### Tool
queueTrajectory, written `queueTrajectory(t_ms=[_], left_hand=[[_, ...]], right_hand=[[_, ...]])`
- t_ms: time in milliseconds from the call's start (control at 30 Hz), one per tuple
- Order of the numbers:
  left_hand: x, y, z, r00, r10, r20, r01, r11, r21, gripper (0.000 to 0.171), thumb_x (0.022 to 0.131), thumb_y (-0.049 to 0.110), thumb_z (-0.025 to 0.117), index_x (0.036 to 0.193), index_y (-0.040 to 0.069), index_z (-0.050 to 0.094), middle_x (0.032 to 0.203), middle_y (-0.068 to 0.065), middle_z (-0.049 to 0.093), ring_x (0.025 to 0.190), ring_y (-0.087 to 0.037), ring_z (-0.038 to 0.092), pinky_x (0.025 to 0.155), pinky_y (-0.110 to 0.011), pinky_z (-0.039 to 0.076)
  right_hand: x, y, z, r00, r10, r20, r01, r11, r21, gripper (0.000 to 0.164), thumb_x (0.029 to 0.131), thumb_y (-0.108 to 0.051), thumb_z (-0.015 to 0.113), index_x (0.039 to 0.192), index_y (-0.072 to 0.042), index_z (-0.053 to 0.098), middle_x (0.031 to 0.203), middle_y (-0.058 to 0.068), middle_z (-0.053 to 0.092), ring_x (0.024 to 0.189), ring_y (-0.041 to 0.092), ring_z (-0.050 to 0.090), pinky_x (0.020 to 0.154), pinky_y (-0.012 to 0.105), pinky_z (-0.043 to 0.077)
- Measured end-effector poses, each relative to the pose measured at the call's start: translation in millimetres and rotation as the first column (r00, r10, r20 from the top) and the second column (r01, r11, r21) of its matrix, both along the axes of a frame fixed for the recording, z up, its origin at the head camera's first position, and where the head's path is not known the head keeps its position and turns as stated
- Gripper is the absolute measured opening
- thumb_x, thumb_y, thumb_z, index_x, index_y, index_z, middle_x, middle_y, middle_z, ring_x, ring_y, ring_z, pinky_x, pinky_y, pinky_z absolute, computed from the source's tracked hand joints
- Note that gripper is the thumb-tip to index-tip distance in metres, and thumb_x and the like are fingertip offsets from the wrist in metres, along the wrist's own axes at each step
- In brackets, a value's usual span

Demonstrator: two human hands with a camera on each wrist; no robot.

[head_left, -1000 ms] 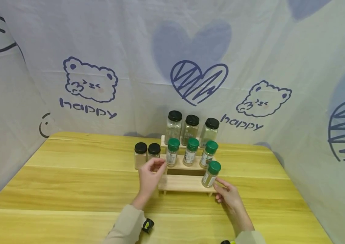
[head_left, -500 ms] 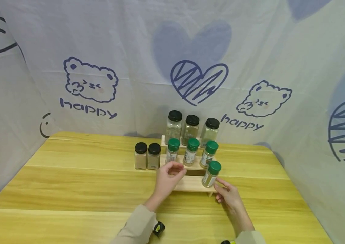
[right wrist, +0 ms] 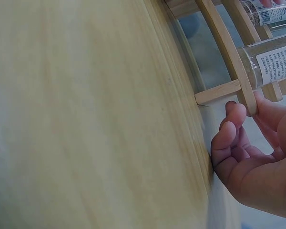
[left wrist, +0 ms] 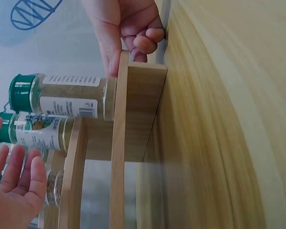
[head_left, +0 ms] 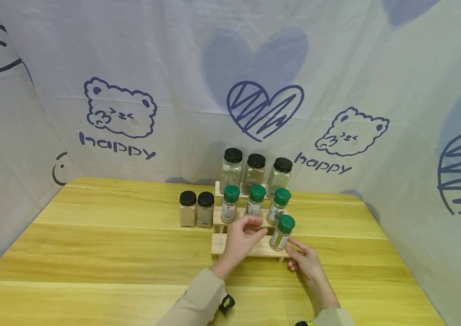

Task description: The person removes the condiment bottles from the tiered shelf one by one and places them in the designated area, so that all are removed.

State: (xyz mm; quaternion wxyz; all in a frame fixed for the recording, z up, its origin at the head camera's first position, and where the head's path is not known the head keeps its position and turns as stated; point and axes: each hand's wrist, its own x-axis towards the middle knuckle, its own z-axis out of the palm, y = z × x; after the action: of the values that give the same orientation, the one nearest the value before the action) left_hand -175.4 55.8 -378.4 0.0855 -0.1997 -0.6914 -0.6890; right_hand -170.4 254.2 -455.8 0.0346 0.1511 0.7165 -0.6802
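Note:
A three-step wooden spice rack [head_left: 219, 245] stands on the table. One green-capped spice jar [head_left: 281, 235] is at the right end of its front step. My right hand [head_left: 306, 262] pinches that end of the step, thumb above and fingers below, as the right wrist view shows. My left hand [head_left: 242, 241] hovers over the front step, left of this jar, fingers loosely bent and holding nothing. It partly covers the middle one of three green-capped jars on the second step, between the left jar [head_left: 229, 206] and the right jar [head_left: 278, 208]. In the left wrist view, the left fingers [left wrist: 25, 174] stand apart from the thumb.
Black-capped jars [head_left: 253, 175] line the top step. Two smaller black-capped jars [head_left: 187, 210] stand on the wooden table [head_left: 104, 244] left of the rack. A patterned cloth [head_left: 189, 68] hangs behind the table.
My left hand has moved right, from beside the rack's left end to the middle of the front step. My right hand and the jars have stayed in place.

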Motion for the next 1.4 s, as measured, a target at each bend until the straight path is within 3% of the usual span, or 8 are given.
queueTrajectory(t_ms=[233,467,800,1233,1400], left_hand=[[-3.8,10.0,-1.0,1.000,-0.018,-0.002,0.018,1.000,-0.006,0.024,0.078,-0.002,0.065,0.099,-0.012,0.057,0.096,-0.025,0.059,0.089,-0.039,0.055,0.070,-0.033,0.049],[-6.8,17.3,-2.5,1.000,-0.026,0.009,0.026,0.999,0.027,0.028,0.078,-0.003,0.065,0.102,-0.013,0.056,0.100,-0.028,0.057,0.092,-0.042,0.053,0.072,-0.048,0.047],[-8.4,28.7,0.4,1.000,-0.029,0.001,0.029,0.999,0.031,0.032,0.076,-0.002,0.067,0.104,-0.012,0.056,0.100,-0.026,0.058,0.093,-0.040,0.054,0.073,-0.053,0.045],[-6.8,36.7,1.6,0.996,-0.058,-0.075,0.057,0.998,-0.016,0.034,0.073,-0.003,0.070,0.104,-0.008,0.057,0.099,-0.022,0.059,0.089,-0.038,0.055,0.070,-0.048,0.047],[-8.3,41.4,-1.7,0.992,-0.078,-0.102,0.074,0.997,-0.038,0.041,0.073,-0.004,0.070,0.111,-0.005,0.056,0.102,-0.020,0.060,0.087,-0.035,0.056,0.070,-0.048,0.047]], right_hand=[[0.0,-0.2,0.5,1.000,0.000,0.001,0.000,1.000,0.005,0.042,0.088,-0.003,0.055,0.127,0.006,0.044,0.059,0.004,0.055,0.045,0.008,0.048,0.042,0.017,0.042],[0.0,-0.3,1.6,1.000,0.007,0.002,-0.007,1.000,0.005,0.042,0.088,-0.003,0.054,0.127,0.006,0.043,0.058,0.004,0.054,0.044,0.008,0.048,0.042,0.017,0.042],[0.8,0.5,1.3,1.000,0.018,-0.003,-0.018,1.000,-0.017,0.043,0.088,-0.003,0.054,0.128,0.007,0.042,0.059,0.003,0.055,0.045,0.007,0.048,0.042,0.016,0.042],[-0.4,0.5,0.8,1.000,0.014,-0.008,-0.014,1.000,0.002,0.042,0.089,-0.001,0.052,0.128,0.009,0.041,0.057,0.004,0.053,0.045,0.007,0.048,0.042,0.016,0.042],[0.4,0.2,0.8,1.000,0.008,-0.005,-0.008,1.000,0.012,0.042,0.089,-0.003,0.053,0.128,0.008,0.042,0.058,0.004,0.055,0.045,0.007,0.048,0.043,0.017,0.042]])
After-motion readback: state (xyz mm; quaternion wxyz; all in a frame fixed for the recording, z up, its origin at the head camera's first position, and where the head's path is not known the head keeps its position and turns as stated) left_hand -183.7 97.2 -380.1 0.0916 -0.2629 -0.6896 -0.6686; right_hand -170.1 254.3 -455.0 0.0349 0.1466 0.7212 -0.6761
